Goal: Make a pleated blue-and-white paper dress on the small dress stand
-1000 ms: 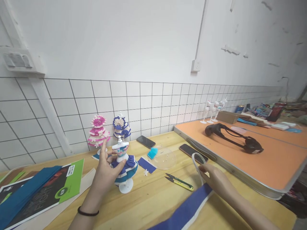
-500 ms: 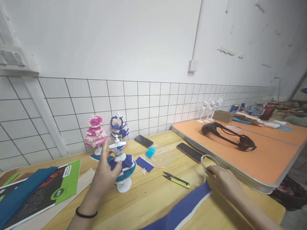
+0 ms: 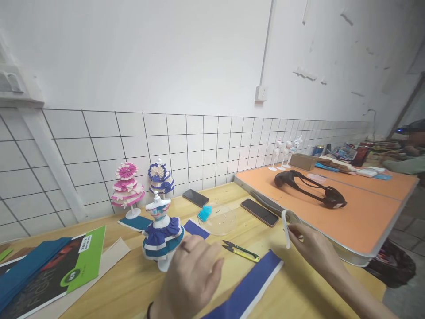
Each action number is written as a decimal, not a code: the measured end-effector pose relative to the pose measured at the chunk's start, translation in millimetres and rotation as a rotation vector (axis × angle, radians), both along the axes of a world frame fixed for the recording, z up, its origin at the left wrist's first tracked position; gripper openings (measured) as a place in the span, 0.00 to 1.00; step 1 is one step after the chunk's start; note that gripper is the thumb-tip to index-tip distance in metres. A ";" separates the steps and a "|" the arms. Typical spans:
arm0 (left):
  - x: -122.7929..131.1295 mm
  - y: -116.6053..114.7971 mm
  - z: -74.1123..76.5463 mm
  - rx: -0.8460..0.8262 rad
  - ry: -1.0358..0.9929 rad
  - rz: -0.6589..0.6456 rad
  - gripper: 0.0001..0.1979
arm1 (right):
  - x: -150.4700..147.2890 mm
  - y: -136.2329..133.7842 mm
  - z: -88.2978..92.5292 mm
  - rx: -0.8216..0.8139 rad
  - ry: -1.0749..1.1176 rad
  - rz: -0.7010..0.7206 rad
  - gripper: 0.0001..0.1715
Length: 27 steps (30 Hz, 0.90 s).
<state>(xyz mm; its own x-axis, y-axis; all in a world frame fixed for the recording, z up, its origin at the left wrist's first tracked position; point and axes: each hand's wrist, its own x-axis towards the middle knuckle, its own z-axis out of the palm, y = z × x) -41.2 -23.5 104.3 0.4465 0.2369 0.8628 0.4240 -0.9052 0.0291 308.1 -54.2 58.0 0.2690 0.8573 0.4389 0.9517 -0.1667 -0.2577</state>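
Observation:
My right hand (image 3: 310,241) pinches a narrow white strip (image 3: 286,228), which bends in a loop above the table. My left hand (image 3: 192,272) hovers in front of a small white mannequin (image 3: 157,208), its fingers loosely bent and the thumb apart, with nothing seen in it. On the mannequin is a ruffled skirt (image 3: 162,237) in purple, white and teal; the hand covers part of its stand. Between my hands lie a purple fabric strip (image 3: 247,283) with a white edge and yellow-black thread snips (image 3: 241,251).
A pink dressed mannequin (image 3: 128,186) and a purple-cream one (image 3: 161,177) stand by the tiles. Two phones (image 3: 260,212) and a clear round plate (image 3: 222,220) lie mid-table. A black headset strap (image 3: 308,188) rests on the orange table (image 3: 358,221). Another person (image 3: 410,150) sits far right.
My left hand has left the mannequin and moved right and nearer to me. The white strip in my right hand has been lifted off the purple strip's end. The view has shifted slightly right.

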 end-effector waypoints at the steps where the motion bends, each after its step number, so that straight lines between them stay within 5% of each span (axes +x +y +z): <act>1: 8.3 -4.7 -0.9 -0.084 0.042 -0.041 0.15 | -8.2 -1.3 5.3 0.074 0.023 0.044 0.12; 4: 26.6 -14.7 -0.4 -0.657 -0.006 -0.105 0.11 | -42.5 -4.5 25.8 0.405 -0.081 0.229 0.08; 7: 37.0 -18.3 0.3 -1.290 -0.172 -0.221 0.22 | -82.7 -4.9 47.7 0.640 -0.210 0.440 0.02; 11: 42.3 -17.0 1.0 -1.723 -0.350 -0.424 0.28 | -122.9 0.2 67.9 0.750 -0.249 0.575 0.08; 19: 25.0 -15.9 18.8 -1.666 -0.493 -0.430 0.15 | -138.8 15.3 69.5 0.796 -0.271 0.625 0.09; 27: 22.2 -14.8 19.4 -1.783 -0.495 -0.388 0.19 | -141.5 18.7 64.3 0.814 -0.270 0.622 0.09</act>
<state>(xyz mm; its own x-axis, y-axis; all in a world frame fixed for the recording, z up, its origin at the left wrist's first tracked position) -19.0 -38.3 123.6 0.5099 0.8380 -0.1943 -0.1076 0.2862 0.9521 166.6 -35.4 122.3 -0.3081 0.2309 0.9229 0.8528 0.4969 0.1604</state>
